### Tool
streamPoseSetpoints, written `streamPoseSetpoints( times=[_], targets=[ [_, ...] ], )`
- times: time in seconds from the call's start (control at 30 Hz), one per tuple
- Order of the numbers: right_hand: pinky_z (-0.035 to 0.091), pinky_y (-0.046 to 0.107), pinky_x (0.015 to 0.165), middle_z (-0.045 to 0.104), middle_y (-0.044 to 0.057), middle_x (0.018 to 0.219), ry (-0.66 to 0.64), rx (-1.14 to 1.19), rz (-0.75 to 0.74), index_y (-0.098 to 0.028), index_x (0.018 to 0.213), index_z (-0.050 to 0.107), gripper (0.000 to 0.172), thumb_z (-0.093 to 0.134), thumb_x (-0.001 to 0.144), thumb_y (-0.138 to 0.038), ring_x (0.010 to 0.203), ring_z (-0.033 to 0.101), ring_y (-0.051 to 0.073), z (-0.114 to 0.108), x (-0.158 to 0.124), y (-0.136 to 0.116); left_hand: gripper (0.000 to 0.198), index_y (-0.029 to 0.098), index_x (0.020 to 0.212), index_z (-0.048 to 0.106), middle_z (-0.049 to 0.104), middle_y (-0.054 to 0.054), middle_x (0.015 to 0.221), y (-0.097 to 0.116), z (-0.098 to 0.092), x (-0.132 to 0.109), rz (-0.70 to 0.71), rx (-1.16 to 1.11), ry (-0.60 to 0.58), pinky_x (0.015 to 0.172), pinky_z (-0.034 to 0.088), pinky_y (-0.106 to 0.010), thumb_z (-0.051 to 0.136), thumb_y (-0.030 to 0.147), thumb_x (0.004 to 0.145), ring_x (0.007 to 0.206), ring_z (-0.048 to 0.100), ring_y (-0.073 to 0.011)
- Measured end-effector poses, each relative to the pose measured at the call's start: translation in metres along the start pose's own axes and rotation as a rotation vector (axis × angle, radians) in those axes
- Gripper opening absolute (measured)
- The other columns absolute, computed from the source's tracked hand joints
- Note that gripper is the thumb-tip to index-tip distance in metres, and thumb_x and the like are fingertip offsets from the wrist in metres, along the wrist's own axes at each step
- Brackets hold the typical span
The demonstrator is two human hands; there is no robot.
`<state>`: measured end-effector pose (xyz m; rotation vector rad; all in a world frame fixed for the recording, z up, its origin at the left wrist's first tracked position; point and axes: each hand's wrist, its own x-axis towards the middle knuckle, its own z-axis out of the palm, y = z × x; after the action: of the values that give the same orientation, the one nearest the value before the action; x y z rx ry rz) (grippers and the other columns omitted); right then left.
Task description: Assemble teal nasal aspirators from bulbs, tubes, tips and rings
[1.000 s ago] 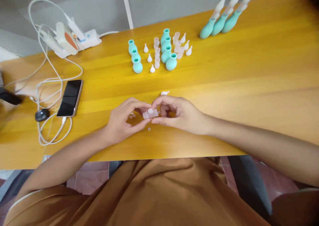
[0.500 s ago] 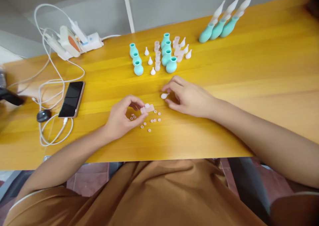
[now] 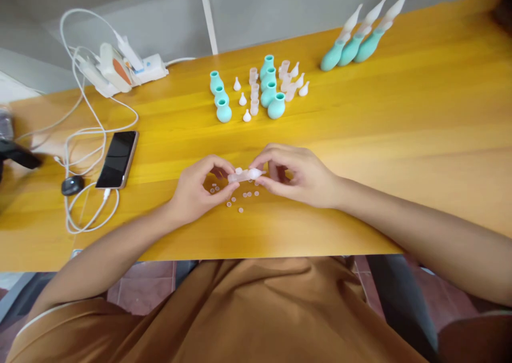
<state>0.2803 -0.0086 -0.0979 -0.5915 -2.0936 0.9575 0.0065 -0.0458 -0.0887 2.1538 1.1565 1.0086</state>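
My left hand (image 3: 206, 184) pinches a translucent plastic tube (image 3: 239, 177) with a small round knob on its side. Between the fingers of my right hand (image 3: 294, 174) is a white tapered nozzle tip (image 3: 255, 174), its wide end meeting the tube's right end and its point toward my palm. Whether the two are fully joined, I cannot tell. Several small clear rings (image 3: 245, 194) lie on the table just below both hands.
Teal bulbs (image 3: 276, 106), translucent tubes (image 3: 254, 106) and white tips (image 3: 247, 116) stand in rows beyond my hands. Three assembled teal bulbs with nozzles (image 3: 331, 55) lie at the back right. A phone (image 3: 117, 160), white cables and a power strip (image 3: 151, 67) occupy the left.
My right hand has moved left and down, bringing the white nozzle tip against the end of the tube. My left hand has stayed nearly in place, still holding the tube.
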Motion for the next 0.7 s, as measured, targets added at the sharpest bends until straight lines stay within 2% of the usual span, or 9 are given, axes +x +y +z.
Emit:
streamPoseSetpoints(
  times=[0.1,0.23,0.3,0.53,0.7],
  targets=[
    [0.045,0.027,0.062,0.071,0.002,0.095,-0.002,0.003,0.006,-0.021,0.117,0.073,0.018,0.074,0.107,-0.037,0.059,0.052,0.009,0.0009,-0.0012,0.0019,0.021,0.021,0.107,0.073,0.083,-0.006,0.101,-0.0020,-0.0011,-0.0006,0.000,-0.003,-0.020,0.079,0.060,-0.029,0.084,0.034,0.096,0.088,0.078,-0.0171],
    [0.041,0.026,0.060,0.061,-0.005,0.072,-0.004,0.053,0.109,-0.021,0.119,0.070,0.024,0.078,0.105,-0.040,0.056,0.048,0.010,-0.0006,-0.0041,0.0052,0.027,0.021,0.109,0.076,0.083,-0.005,0.103,-0.0052,-0.0016,-0.0021,-0.017,-0.054,-0.026,0.080,0.061,-0.029,0.088,0.042,0.097,0.089,0.078,-0.0168],
    [0.040,0.027,0.059,0.058,-0.006,0.067,-0.006,0.060,0.127,-0.021,0.115,0.068,0.024,0.079,0.105,-0.040,0.055,0.048,0.010,-0.0010,-0.0049,0.0057,0.029,0.021,0.109,0.076,0.083,-0.005,0.102,-0.0062,-0.0012,-0.0028,-0.023,-0.092,-0.017,0.081,0.061,-0.030,0.088,0.045,0.097,0.088,0.078,-0.0168],
    [0.046,0.029,0.064,0.059,-0.003,0.071,0.030,-0.029,-0.030,-0.023,0.111,0.070,0.014,0.077,0.104,-0.033,0.063,0.057,0.014,0.0007,-0.0034,0.0029,0.033,0.021,0.103,0.076,0.084,-0.007,0.100,-0.0090,0.0007,-0.0055,-0.010,-0.191,-0.001,0.082,0.064,-0.032,0.092,0.049,0.093,0.088,0.080,-0.0186],
    [0.050,0.031,0.068,0.063,0.000,0.077,0.010,-0.057,-0.080,-0.023,0.111,0.073,0.014,0.076,0.105,-0.035,0.068,0.060,0.016,-0.0010,-0.0033,0.0008,0.037,0.021,0.102,0.078,0.085,-0.008,0.097,-0.0088,0.0025,-0.0096,-0.107,-0.250,-0.010,0.086,0.067,-0.036,0.093,0.053,0.091,0.094,0.084,-0.0227]
  ],
)
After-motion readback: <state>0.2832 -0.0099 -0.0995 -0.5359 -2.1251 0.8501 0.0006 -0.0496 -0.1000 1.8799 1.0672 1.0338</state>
